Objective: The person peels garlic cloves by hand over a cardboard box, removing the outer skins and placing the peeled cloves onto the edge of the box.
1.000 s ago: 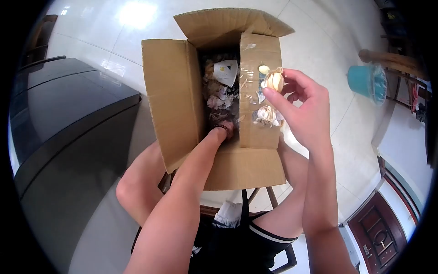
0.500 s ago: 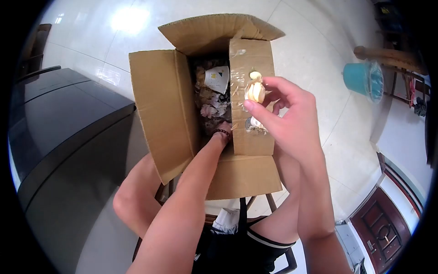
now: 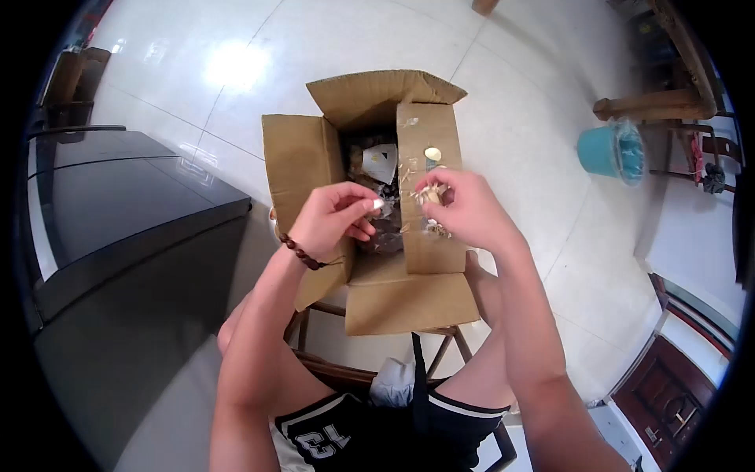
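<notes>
Above the open cardboard box [image 3: 299, 149], my left hand [image 3: 334, 216] pinches a small white bit of garlic [image 3: 378, 204] between thumb and fingertips; whether it is clove or skin I cannot tell. My right hand [image 3: 468, 206] is closed around a partly peeled garlic bulb [image 3: 429, 195], held over the box's right flap. A pale, bare garlic clove [image 3: 432, 154] rests on that flap, beyond the right hand. Loose garlic skins and bits [image 3: 437, 229] lie nearer me, partly hidden by the hand. Inside the box are paper scraps [image 3: 379, 163] and peelings.
A dark grey cabinet-like block [image 3: 141, 204] stands at the left. To the right, a teal bin [image 3: 600, 151] with a plastic liner sits on the tiled floor near wooden furniture [image 3: 653, 108]. The box stands between my legs, close to a wooden stool frame [image 3: 314, 366].
My left hand has come up out of the box and now pinches a small white bit near the right hand. The right hand has lowered the garlic bulb toward the flap.
</notes>
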A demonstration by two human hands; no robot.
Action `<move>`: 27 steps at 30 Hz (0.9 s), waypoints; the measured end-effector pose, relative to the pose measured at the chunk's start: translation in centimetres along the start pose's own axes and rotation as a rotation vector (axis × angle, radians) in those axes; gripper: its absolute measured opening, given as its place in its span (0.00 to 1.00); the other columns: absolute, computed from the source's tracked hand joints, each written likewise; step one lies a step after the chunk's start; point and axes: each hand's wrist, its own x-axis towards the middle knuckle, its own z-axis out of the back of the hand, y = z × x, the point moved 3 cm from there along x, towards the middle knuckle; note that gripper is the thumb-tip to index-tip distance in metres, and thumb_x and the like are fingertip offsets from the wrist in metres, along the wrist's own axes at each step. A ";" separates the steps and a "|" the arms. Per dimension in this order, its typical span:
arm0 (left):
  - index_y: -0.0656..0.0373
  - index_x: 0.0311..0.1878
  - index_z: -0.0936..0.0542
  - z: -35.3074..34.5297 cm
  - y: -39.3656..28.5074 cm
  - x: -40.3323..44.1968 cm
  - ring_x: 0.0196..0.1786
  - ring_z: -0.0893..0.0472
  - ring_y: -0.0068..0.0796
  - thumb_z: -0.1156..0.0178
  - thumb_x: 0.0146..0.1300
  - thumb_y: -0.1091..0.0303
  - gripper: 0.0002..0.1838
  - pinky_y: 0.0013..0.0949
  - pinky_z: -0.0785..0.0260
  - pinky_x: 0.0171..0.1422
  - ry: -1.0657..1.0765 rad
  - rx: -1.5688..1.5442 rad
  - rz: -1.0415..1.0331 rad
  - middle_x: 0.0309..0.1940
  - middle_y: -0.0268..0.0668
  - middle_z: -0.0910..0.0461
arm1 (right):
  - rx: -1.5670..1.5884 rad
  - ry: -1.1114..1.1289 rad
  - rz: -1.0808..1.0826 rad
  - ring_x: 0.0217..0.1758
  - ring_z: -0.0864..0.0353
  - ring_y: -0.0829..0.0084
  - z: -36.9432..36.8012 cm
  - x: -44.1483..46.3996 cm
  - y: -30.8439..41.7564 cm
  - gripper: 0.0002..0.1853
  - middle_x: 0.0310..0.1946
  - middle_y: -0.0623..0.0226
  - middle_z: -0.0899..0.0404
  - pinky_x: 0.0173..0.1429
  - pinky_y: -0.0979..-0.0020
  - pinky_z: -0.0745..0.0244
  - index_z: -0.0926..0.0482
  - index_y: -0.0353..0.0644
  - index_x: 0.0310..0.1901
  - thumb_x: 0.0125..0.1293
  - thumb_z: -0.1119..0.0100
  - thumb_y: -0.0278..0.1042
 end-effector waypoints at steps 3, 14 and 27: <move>0.65 0.52 0.18 -0.3 -0.3 0.2 0.34 0.17 0.19 0.42 0.78 0.68 0.10 0.26 0.19 0.41 0.015 0.178 -0.064 0.38 0.33 0.16 | -0.260 -0.046 0.084 0.39 0.12 0.57 0.3 -0.5 -2.3 0.11 0.34 0.55 0.14 0.45 0.61 0.19 0.17 0.34 0.47 0.64 0.37 0.26; 0.62 0.52 0.17 -2.4 -1.4 0.3 0.33 0.18 0.18 0.40 0.77 0.68 0.09 0.24 0.22 0.33 -0.051 0.163 -0.005 0.38 0.31 0.17 | -0.422 -0.176 0.078 0.48 0.15 0.51 1.7 4.6 -5.2 0.10 0.43 0.55 0.14 0.55 0.56 0.20 0.16 0.38 0.45 0.62 0.33 0.28; 0.63 0.53 0.18 -0.8 -2.7 -0.2 0.31 0.18 0.15 0.33 0.69 0.75 0.11 0.22 0.25 0.32 -0.074 0.031 -0.113 0.43 0.33 0.16 | -0.746 -0.181 0.083 0.52 0.16 0.50 -1.2 6.7 -5.6 0.14 0.48 0.55 0.16 0.58 0.53 0.19 0.15 0.39 0.47 0.57 0.37 0.22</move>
